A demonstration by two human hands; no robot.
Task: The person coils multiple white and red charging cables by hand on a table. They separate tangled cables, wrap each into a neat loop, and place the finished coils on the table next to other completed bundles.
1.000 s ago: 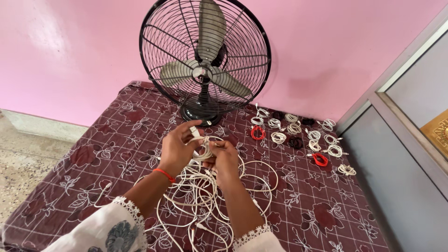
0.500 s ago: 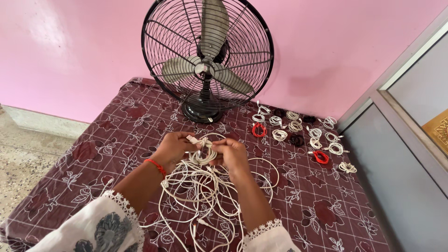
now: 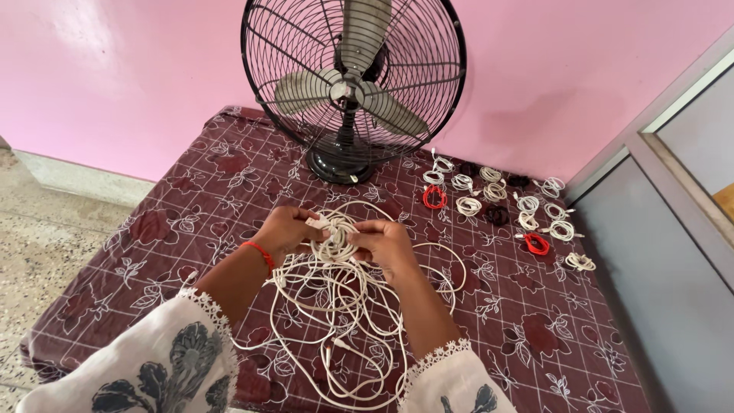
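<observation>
Both hands meet over the middle of the bed (image 3: 191, 191), closed on one small coil (image 3: 334, 239) of white cable: the left hand (image 3: 284, 231) pinches it from the left side, the right hand (image 3: 386, 246) from the right, with the coil held between the fingertips just above a loose tangle (image 3: 336, 321) of white cable that lies on the patterned cover below the wrists. The cable looks light, thin and limp; it probably bends freely and springs open unless the loops are pinched together, so the best hold seems to be across the bundled loops rather than at a plug end, where it would dangle and snag on the tangle. The smooth sheath may slip a little between fingers. No container is in view. Finished coils (image 3: 501, 203), mostly white with two red and a few dark ones, lie in rows straight on the cover to the right, apart from each other, near a black fan (image 3: 353, 76) standing at the wall.
</observation>
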